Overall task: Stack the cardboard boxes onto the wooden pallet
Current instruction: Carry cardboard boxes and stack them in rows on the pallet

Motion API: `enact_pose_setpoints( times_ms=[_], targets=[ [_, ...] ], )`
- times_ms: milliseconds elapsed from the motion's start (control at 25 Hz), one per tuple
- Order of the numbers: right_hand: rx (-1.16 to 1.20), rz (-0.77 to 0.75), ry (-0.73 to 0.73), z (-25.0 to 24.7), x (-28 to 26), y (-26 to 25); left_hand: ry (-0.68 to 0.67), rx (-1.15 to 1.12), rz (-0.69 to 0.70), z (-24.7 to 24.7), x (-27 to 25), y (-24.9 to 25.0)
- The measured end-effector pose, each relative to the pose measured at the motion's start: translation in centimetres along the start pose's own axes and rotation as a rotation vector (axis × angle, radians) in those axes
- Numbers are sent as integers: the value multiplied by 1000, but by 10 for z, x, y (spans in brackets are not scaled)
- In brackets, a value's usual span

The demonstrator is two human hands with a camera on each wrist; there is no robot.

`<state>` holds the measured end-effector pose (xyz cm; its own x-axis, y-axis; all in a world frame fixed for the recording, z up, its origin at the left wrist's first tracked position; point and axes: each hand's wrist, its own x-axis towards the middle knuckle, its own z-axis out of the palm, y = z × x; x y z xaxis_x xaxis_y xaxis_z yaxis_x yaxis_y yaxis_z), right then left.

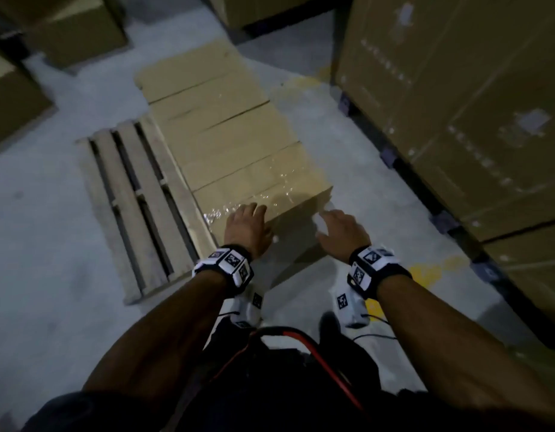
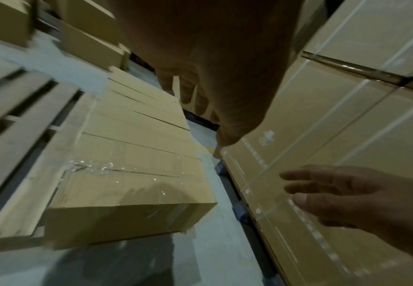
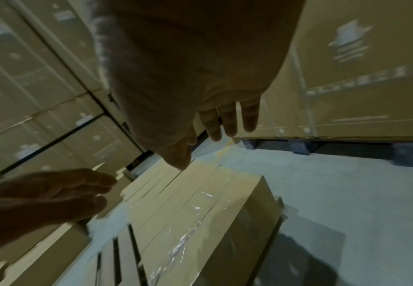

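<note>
From the head view, a row of boxes (image 1: 229, 132) is lying along the right edge of the pallet (image 1: 135, 210), whose left slats are showing bare, with grey floor (image 1: 372, 169) running between the row and a tall stack (image 1: 457, 104). The left hand (image 1: 248, 227) and right hand (image 1: 341, 232) are hovering apart over the near box end, fingers loose, gripping nothing. The left wrist view is showing both hands spread above that box. The right wrist view is showing the box corner overhanging open floor.
</note>
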<state>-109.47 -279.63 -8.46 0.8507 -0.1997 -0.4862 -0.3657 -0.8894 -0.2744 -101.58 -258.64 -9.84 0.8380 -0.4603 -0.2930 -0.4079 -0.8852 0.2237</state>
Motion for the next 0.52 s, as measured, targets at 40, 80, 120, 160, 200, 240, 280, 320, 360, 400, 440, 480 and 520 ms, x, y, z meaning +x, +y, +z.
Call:
enact_pose_setpoints(
  times_ms=[40,80,120,160,200,240,280,320,360,400,440,480,520],
  targets=[
    [-15,-34,-30,-3,1,10,-12,-8,-55,1,-7,10],
    [-28,-60,-53,-6,3,17,0,-13,-89,3,-12,16],
    [-56,-92,-82,-9,4,25,7,-17,-134,6,-19,23],
    [-77,-119,-97,-11,4,31,13,-28,-162,7,-24,28],
    [-90,-149,-102,-15,7,36,29,-38,-193,8,-28,33],
    [-91,-176,-105,-18,10,39,44,-48,-222,8,-32,37],
    [-87,-190,-114,-20,12,41,49,-53,-245,10,-34,38],
    [-89,-209,-125,-21,16,42,55,-64,-270,14,-36,39],
    [-97,-220,-134,-22,19,42,59,-71,-289,16,-36,39],
    [-107,-230,-141,-23,23,43,66,-80,-305,20,-36,39],
    [-114,-235,-143,-23,25,44,66,-87,-315,22,-34,40],
    [-119,-241,-136,-22,28,45,60,-90,-319,25,-32,39],
    [-125,-247,-130,-19,32,46,55,-94,-324,30,-27,38]
  ],
)
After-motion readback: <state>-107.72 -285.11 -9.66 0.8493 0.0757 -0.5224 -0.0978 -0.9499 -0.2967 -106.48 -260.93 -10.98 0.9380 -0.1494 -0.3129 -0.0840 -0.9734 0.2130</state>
